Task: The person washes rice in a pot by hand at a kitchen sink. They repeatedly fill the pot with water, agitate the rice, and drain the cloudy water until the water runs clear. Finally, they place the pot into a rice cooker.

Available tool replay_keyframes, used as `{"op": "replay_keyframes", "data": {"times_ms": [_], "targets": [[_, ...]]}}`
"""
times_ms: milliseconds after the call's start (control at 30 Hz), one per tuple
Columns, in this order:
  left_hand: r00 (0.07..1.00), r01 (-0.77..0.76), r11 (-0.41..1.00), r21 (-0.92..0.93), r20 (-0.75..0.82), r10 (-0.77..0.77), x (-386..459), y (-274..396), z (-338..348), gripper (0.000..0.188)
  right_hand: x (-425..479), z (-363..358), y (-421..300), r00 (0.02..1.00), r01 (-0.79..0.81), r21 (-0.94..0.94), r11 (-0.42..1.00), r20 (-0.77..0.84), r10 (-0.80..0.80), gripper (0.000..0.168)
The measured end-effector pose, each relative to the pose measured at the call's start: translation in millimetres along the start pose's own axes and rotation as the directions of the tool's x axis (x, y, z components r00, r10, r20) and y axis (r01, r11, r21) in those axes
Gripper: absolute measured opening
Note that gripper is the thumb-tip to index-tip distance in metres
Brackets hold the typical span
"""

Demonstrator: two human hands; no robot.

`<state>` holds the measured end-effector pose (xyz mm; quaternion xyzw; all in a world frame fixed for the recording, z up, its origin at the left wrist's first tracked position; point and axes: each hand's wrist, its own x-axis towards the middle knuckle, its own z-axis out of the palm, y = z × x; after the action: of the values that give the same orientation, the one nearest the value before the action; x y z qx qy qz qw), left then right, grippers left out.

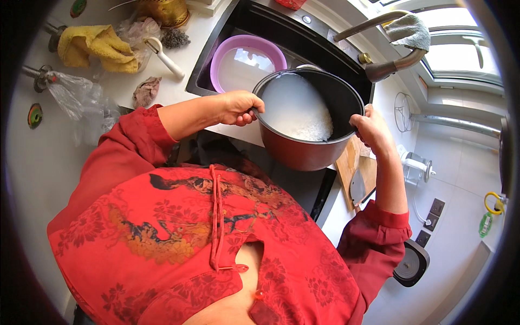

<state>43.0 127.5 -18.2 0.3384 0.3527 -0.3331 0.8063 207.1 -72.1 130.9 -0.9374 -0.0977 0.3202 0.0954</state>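
Note:
Both hands hold a deep rice cooker inner pot (304, 152), reddish brown outside and black inside, at the front edge of a black sink (233, 22). My left hand (241, 107) grips its left handle or rim, and my right hand (371, 128) grips the opposite side. White rice (319, 126) lies under cloudy water (288, 97) in the tilted pot. Behind it, in the sink, a purple plastic basin (215, 65) holds cloudy liquid. A small part of another rim shows just behind the pot.
A curved faucet (380, 71) with a grey cloth (408, 32) over it stands at the back right. On the left counter lie a white-handled peeler (166, 61), a crumpled cloth (146, 92) and a dark scouring pad (174, 37). A knife (357, 187) rests on a wooden cutting board (345, 174) at right.

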Motion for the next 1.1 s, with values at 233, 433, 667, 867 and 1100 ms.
{"op": "replay_keyframes", "data": {"times_ms": [233,433,667,867,1100], "targets": [[0.995,0.084,0.995,-0.047,0.055,-0.081,12,0,-1,0.023,10,-6,-8,0.997,-0.065,-0.071,0.995,0.04,0.068,0.015],[0.994,0.087,0.995,-0.045,0.064,-0.084,17,-4,2,0.021,11,-7,-3,0.991,-0.122,-0.11,0.986,0.04,0.127,0.016],[0.995,-0.063,0.994,0.085,0.087,0.055,12,-5,6,0.013,-4,4,26,0.995,-0.099,0.084,0.992,0.029,0.097,0.016],[0.964,-0.258,0.908,0.331,0.03,0.264,-1,3,23,0.012,-23,31,68,0.997,-0.04,0.421,0.906,-0.042,0.063,0.021],[0.92,-0.339,0.756,0.56,0.027,0.392,-15,14,41,0.028,-33,76,103,0.993,0.049,0.659,0.751,-0.111,0.033,0.017]]}}
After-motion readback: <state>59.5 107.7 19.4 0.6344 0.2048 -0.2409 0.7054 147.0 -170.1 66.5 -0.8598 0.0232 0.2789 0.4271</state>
